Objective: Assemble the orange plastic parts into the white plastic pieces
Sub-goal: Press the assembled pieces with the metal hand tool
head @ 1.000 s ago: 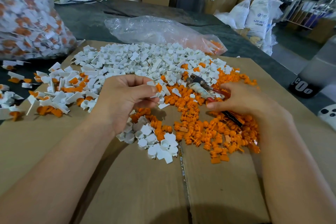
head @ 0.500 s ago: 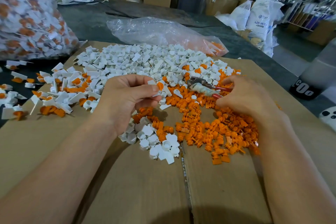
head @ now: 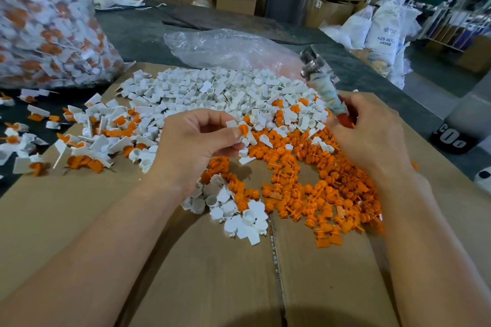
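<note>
My left hand (head: 198, 145) pinches a white plastic piece with an orange part (head: 242, 130) seated in it, held just above the piles. My right hand (head: 372, 135) grips the red handle of pliers (head: 322, 82), whose taped neck and metal jaws point up and away. A big heap of loose white pieces (head: 225, 93) covers the far side of the cardboard (head: 212, 273). Loose orange parts (head: 318, 188) spread under and beside my right hand. A small cluster of white pieces (head: 239, 215) lies near my left wrist.
Finished white-and-orange assemblies (head: 87, 146) lie at the left edge of the cardboard. A large bag of assemblies (head: 47, 29) stands at the far left. A crumpled clear plastic bag (head: 228, 48) lies behind the heap. Boxes and white sacks (head: 385, 26) stand beyond the table.
My right hand has picked the pliers up off the orange pile and raised them, jaws now pointing upward. My left hand stays in place with the white piece.
</note>
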